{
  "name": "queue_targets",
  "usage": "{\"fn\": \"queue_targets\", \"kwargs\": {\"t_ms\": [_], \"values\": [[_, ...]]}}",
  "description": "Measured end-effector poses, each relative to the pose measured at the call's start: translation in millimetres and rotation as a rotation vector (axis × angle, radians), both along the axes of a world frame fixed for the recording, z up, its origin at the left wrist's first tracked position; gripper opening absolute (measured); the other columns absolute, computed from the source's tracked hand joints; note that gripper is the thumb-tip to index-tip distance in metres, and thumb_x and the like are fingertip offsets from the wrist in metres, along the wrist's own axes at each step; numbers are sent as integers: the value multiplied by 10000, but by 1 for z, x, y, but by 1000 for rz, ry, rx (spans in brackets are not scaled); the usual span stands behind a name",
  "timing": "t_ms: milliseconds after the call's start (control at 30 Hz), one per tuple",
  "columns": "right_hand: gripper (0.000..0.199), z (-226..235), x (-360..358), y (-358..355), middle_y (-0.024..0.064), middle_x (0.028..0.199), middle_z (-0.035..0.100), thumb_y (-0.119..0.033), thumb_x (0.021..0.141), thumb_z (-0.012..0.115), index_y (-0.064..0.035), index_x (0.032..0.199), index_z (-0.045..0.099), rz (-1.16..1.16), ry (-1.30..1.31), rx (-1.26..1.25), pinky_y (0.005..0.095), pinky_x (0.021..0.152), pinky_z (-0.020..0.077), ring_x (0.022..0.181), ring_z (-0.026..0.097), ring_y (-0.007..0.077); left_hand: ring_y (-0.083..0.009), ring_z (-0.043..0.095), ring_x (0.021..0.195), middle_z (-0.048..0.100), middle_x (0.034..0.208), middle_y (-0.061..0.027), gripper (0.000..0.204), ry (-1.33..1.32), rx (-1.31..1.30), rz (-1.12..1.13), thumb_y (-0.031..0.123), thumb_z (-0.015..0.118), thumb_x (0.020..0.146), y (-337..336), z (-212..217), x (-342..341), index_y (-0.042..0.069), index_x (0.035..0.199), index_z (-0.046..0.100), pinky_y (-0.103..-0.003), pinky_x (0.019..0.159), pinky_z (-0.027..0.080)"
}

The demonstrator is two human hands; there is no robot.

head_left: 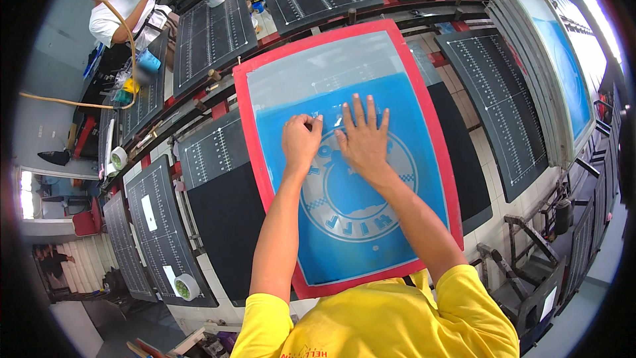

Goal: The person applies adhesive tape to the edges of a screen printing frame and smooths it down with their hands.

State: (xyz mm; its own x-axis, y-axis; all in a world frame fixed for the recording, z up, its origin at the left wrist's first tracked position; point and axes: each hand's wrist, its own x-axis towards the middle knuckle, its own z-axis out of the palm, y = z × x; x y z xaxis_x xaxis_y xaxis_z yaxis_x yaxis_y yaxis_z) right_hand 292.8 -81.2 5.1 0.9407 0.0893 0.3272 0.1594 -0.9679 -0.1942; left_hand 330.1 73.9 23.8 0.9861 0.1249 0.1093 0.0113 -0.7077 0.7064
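Note:
A silk-screen frame (429, 139) with a red border lies in front of me. Its mesh is coated blue (331, 262) below a pale grey band, and a round pale stencil design (361, 224) shows in the blue. My right hand (364, 139) rests flat on the mesh at the design's upper edge, fingers spread. Beside it, my left hand (303, 139) is closed, its fingertips pinched together at the mesh; whatever they hold is too small to make out. Between the two hands a small shiny clear patch (338, 120) catches the light on the blue.
Black printing boards with white ruled marks (209, 40) stand in rows on metal rails. Black fabric (222, 225) covers boards beside the frame. More framed screens (563, 73) lean at the right. Tape rolls (186, 287) sit at left. A person in white (129, 10) stands far left.

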Motion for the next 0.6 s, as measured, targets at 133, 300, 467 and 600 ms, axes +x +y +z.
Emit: {"fn": "queue_targets", "kwargs": {"t_ms": [133,300,467,600], "values": [[611,3,-1,18,149,1585,273,-406,956,487,-44,1447,448,4,29,53,655,1143,119,1481,169,367,-332,601,852,650,827,-136,318,17,23,4,326,682,859,1,2,0,28,748,673,-442,768,469],[612,6,2,9,155,1587,266,-378,948,491,-38,1454,435,-77,34,37,654,1148,108,1485,161,365,-328,592,864,646,839,-124,310,20,43,-11,326,680,862,3,3,-1,40,743,666,-443,772,469],[587,-1,1,33,154,1589,263,-368,959,452,-58,1457,436,-7,45,27,653,1151,99,1489,150,367,-326,588,830,634,809,-128,327,5,59,-12,319,667,872,0,4,-1,33,718,632,-440,754,469],[588,0,-4,58,153,1586,268,-369,967,419,-80,1478,404,55,59,61,660,1148,97,1490,146,367,-333,581,752,609,764,-162,352,65,-8,-18,316,652,884,11,1,4,11,714,605,-448,693,458]]}}
